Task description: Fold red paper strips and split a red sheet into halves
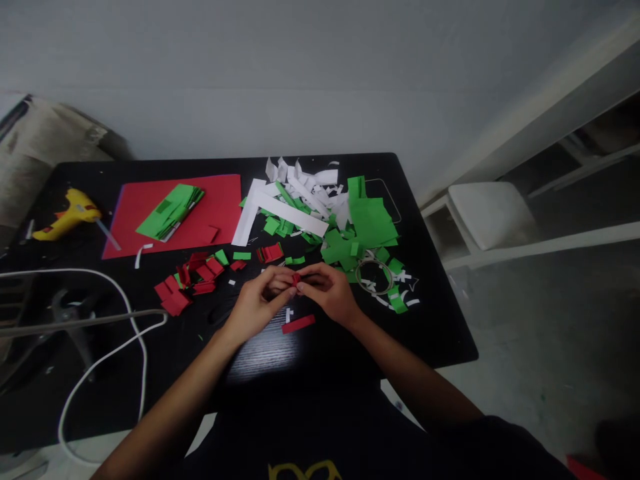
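Observation:
Over the front middle of the black table, my left hand (261, 298) and my right hand (327, 292) meet fingertip to fingertip. Between them they pinch a small piece of red paper (297, 279), partly covered by the fingers. Just below the hands lie a red paper strip (299, 324) and a small white scrap (289, 315). To the left is a loose heap of folded red paper pieces (173, 295) with some green among them. A few more red folded pieces (271, 253) rest beyond my fingers.
A yellow glue gun (70, 215) stands at the left, near a red sheet (220, 200) bearing a green paper stack (170, 212). White strips (295, 215), green sheets (373, 220) and a tape ring (374, 277) spread at right. A white cable (141, 347) loops at left; the table edge (435, 250) is right.

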Tool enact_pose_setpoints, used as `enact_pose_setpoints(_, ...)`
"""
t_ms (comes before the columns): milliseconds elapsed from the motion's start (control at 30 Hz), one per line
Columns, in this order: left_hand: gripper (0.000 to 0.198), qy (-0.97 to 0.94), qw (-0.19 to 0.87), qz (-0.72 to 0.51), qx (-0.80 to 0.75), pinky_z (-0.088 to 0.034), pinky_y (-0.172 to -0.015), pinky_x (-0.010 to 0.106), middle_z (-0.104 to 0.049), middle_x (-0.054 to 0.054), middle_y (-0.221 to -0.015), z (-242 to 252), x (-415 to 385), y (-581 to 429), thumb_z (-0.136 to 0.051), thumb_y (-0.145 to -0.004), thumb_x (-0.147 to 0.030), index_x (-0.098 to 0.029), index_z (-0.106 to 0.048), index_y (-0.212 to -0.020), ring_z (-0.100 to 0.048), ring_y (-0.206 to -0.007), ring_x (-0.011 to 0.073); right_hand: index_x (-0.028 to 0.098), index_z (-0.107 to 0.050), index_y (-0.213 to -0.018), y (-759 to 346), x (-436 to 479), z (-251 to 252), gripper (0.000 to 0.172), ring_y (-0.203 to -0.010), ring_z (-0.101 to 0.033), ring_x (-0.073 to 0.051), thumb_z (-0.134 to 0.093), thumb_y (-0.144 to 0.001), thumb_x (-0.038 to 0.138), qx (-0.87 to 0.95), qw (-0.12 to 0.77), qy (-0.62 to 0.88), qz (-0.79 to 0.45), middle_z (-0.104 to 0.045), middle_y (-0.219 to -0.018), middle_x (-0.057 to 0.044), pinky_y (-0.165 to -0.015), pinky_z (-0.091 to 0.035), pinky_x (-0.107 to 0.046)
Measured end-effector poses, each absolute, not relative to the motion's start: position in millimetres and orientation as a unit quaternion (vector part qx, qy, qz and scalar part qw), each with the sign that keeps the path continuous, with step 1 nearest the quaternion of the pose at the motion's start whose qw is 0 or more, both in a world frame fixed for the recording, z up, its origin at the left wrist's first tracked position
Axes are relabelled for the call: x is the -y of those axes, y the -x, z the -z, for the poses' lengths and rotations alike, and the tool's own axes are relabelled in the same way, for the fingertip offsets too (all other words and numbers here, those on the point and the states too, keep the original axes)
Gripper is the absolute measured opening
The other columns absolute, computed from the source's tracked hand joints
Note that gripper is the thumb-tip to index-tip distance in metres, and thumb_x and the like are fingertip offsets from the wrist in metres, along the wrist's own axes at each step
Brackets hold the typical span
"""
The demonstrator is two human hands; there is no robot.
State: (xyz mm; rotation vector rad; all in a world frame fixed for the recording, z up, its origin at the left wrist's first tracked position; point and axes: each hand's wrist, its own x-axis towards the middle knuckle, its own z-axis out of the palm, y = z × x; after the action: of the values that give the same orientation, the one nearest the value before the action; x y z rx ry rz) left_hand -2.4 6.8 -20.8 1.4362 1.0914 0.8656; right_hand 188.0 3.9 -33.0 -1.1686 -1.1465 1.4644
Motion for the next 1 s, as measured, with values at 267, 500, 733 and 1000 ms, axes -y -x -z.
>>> enact_pose_setpoints(267,0.029,-0.590,0.555,-0.359,-0.464,-0.063,-0.084,0.031,-0.077,0.006,-0.103,23.0,-6.4,2.9,-0.075,-0.091,-0.037,-0.020,-0.067,-0.113,-0.076,-0.094,0.0189,0.021,-0.072,-0.098,-188.1,-4.0,35.6,0.025,-0.093,-0.078,-0.021,-0.082,-0.076,0.029,0.461,0.458,0.471,-0.597,-0.079,-0.101,-0.005,-0.080,-0.064,-0.031)
enact_pose_setpoints(500,0.028,-0.541,0.604,-0.390,-0.437,-0.065,-0.082,0.030,-0.076,0.004,-0.099,24.3,-8.7,1.6,-0.078,-0.088,-0.034,-0.019,-0.068,-0.108,-0.076,-0.091,0.0172,0.022,-0.073,-0.097,-189.2,-4.6,34.7,0.024,-0.094,-0.077,-0.021,-0.082,-0.077,0.029,0.460,0.460,0.469,-0.597,-0.079,-0.102,-0.005,-0.083,-0.064,-0.033)
enact_pose_setpoints(733,0.030,-0.522,0.614,-0.404,-0.434,-0.067,-0.083,0.031,-0.075,0.003,-0.098,24.9,-8.4,2.1,-0.080,-0.087,-0.034,-0.018,-0.068,-0.109,-0.077,-0.089,0.0164,0.023,-0.075,-0.101,-189.3,-6.3,34.4,0.026,-0.093,-0.077,-0.020,-0.082,-0.077,0.028,0.463,0.475,0.462,-0.588,-0.078,-0.104,-0.004,-0.080,-0.064,-0.031)
enact_pose_setpoints(1000,0.025,-0.526,0.603,-0.405,-0.442,-0.067,-0.077,0.029,-0.075,0.003,-0.097,21.8,-7.3,-1.1,-0.078,-0.088,-0.034,-0.018,-0.069,-0.106,-0.076,-0.083,0.0152,0.023,-0.076,-0.098,-188.0,-4.3,32.0,0.019,-0.087,-0.076,-0.018,-0.078,-0.079,0.027,0.483,0.463,0.466,-0.578,-0.079,-0.102,-0.004,-0.073,-0.062,-0.028)
